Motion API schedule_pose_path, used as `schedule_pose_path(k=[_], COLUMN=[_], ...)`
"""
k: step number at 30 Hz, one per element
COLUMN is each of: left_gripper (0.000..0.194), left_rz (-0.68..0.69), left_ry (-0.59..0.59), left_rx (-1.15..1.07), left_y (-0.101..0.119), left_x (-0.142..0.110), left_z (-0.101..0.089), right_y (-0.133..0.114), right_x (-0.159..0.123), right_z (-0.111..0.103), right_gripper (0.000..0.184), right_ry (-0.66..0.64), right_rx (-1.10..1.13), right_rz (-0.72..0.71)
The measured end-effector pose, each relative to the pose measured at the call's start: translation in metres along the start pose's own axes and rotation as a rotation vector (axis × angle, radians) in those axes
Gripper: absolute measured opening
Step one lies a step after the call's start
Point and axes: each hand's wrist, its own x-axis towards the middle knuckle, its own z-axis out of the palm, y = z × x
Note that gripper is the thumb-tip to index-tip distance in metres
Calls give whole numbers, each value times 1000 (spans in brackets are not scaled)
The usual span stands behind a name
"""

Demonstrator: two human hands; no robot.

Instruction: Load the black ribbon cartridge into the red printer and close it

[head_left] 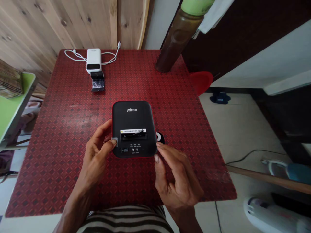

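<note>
Hands (99, 152) angled fwd, either side of blk device (134, 121).

Place: looked like a home
Floor (225, 129): was pale, with dark slippers (220, 98) lying there
Table (58, 145): had a patterned red top
Planking (75, 29): was knotty wood

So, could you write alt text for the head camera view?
Left hand grips and right hand touches a flat black rounded-corner plastic device at a red patterned table. Beyond it are a small white boxy device with a white cable and a tall brown green-lidded bottle.
</note>
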Motion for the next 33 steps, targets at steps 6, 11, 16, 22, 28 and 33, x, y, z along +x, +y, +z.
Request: schedule_pose_path(k=[6,11,16,22,28,33], left_gripper=[53,52,53,57,57,55], left_rz=[3,32,54,26,47,86], left_ry=[7,4,-15,-29,-47,-112], left_rx=[-7,10,-1,15,43,4], left_y=[0,-3,-6,-5,-9,-9], left_x=[1,2,2,1,2,1], left_z=[2,2,2,2,-2,-6], right_y=[0,-1,-2,0,16,24], right_x=[-1,-2,-5,0,42,89], right_z=[0,0,1,-6,-5,31], right_gripper=[45,44,42,40,30,26], right_ry=[4,26,39,18,-154,-520], right_rx=[15,13,30,32,-24,-93], right_rz=[9,22,9,-11,-81,-194])
